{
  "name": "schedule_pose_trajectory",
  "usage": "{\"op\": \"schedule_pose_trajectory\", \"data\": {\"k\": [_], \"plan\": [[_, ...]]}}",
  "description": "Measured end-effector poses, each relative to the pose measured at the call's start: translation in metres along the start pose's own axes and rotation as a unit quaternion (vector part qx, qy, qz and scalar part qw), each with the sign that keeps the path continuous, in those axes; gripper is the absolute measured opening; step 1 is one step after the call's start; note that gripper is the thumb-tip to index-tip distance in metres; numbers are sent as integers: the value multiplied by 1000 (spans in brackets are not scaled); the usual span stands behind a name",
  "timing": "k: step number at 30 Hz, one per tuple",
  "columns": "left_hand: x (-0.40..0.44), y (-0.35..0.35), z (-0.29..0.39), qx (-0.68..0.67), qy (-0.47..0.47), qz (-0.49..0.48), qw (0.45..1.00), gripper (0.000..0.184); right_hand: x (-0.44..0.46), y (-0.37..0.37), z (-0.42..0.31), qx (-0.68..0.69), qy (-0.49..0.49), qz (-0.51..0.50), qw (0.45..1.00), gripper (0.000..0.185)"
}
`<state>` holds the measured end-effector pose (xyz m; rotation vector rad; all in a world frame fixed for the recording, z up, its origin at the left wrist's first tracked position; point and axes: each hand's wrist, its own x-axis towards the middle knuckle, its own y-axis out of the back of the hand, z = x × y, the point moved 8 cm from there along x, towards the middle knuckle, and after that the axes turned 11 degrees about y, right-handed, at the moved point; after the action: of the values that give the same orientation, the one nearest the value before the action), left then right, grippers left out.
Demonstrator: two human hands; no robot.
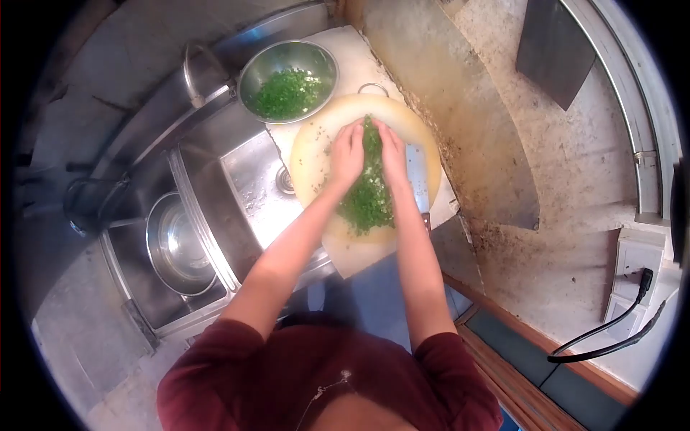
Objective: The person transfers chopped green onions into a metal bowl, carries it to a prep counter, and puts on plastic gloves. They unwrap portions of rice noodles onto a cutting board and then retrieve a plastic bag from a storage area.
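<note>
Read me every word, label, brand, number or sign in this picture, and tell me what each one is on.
There is no text I can read.
Knife: no lettering I can make out.
White wall box: any markings are too small or blurred to read.
Metal bowl and dark red shirt: no legible print.

Knife (417, 172) partly hidden, seemingly by right forearm (417, 258); greens (368, 205) blurred.

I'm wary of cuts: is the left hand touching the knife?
Apart. The head view shows the left hand on one side of the chopped greens and the knife on the other, beyond the right hand.
</note>
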<state>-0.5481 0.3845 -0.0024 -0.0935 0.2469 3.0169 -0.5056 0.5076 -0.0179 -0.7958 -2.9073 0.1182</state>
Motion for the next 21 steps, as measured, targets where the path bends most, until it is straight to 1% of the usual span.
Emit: {"op": "schedule_pose_trajectory", "data": {"k": [2,3,6,7,11,15,16,18,20,21], "plan": [[-3,-6,-14,-93,83,16,992,30,-10,-5,1,17,-34,35,999,33],[-5,-9,-12,-127,107,14,986,30,-12,-6,0,56,-41,72,995,32],[-12,-12,-1,-224,143,22,964,29,-21,-9,-6,162,-94,135,973,30],[-14,-11,3,-252,159,21,954,28,-23,-8,-14,127,-88,157,975,29],[-12,8,34,-315,157,34,935,28,-22,-32,-51,205,-91,177,958,27],[26,55,84,-318,90,75,941,29,14,-89,-95,228,-39,127,965,25],[38,70,102,-314,51,81,944,29,27,-107,-102,249,-39,101,963,24],[70,96,117,-281,-6,112,953,29,54,-138,-116,241,29,66,968,23],[105,116,110,-196,-56,122,971,29,77,-163,-116,125,114,18,985,24],[123,122,98,-104,-44,118,987,29,92,-175,-94,54,142,-26,988,28]]}}
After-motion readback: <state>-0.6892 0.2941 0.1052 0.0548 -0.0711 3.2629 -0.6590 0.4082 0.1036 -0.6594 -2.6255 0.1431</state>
